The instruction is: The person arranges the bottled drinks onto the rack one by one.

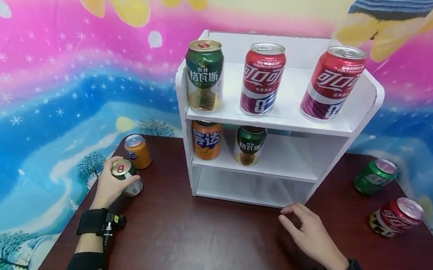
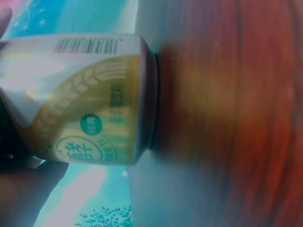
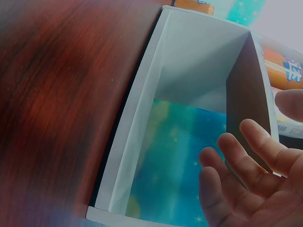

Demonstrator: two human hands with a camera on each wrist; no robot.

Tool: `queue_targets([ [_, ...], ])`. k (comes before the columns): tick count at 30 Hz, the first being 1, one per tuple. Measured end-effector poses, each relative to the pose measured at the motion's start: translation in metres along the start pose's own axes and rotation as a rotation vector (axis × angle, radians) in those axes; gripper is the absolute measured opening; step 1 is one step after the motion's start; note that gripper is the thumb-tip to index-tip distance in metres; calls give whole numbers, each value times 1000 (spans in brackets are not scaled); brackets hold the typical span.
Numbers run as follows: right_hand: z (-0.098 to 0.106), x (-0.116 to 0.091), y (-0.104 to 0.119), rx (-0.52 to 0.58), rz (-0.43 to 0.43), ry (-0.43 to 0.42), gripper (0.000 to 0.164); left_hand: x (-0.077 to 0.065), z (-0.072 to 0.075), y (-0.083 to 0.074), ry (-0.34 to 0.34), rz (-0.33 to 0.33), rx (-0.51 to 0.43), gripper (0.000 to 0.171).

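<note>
At the left side of the table my left hand [image 1: 108, 187] grips a green, white and gold drink can [image 1: 134, 187], thumb and fingers curled round it. The left wrist view shows the same can [image 2: 94, 101] lying sideways in the picture, its base close to the wood. Just behind it stands an orange can [image 1: 140, 153]. My right hand [image 1: 310, 235] hovers by the lower right corner of a white three-level shelf [image 1: 254, 188]. Its fingers are relaxed and hold nothing; the right wrist view has the fingers [image 3: 258, 170] in front of the shelf's bottom level.
The top level carries a green-and-gold can [image 1: 204, 78] and two red cans, one in the middle [image 1: 262, 80] and one at right [image 1: 332, 85]. On the middle level stand an orange can [image 1: 206, 142] and a green-and-gold can [image 1: 249, 147]. A green can [image 1: 372, 178] and a red can [image 1: 391, 219] stand at right.
</note>
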State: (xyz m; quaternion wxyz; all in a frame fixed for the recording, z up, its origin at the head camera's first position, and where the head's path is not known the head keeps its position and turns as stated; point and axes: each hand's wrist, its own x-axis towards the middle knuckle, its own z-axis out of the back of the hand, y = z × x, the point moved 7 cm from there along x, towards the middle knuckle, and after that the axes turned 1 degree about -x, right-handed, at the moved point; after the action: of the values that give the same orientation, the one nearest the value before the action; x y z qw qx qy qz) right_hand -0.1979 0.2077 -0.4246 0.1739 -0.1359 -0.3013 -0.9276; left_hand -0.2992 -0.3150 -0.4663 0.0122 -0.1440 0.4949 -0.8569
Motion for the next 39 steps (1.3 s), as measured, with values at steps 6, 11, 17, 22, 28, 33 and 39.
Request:
queue_targets([
  [6,4,1,1,-19,-12,-1,8,1,-2,0,8,16,7,75],
  [11,4,0,1,-18,-11,2,9,-2,-4,3,19,45,-8,78],
  [17,5,2,-1,-12,-18,10,9,0,-3,3,9,44,14,78],
  [22,7,3,-1,-6,-17,7,9,1,-2,3,-6,33,9,75],
  [28,7,1,-2,2,-28,19,8,0,-2,3,-12,26,-24,72],
  [33,6,2,-3,-9,-22,24,9,-1,2,-2,4,-1,-53,69],
  [39,5,3,-6,-15,-25,37,8,-1,7,-15,38,-42,-34,68],
])
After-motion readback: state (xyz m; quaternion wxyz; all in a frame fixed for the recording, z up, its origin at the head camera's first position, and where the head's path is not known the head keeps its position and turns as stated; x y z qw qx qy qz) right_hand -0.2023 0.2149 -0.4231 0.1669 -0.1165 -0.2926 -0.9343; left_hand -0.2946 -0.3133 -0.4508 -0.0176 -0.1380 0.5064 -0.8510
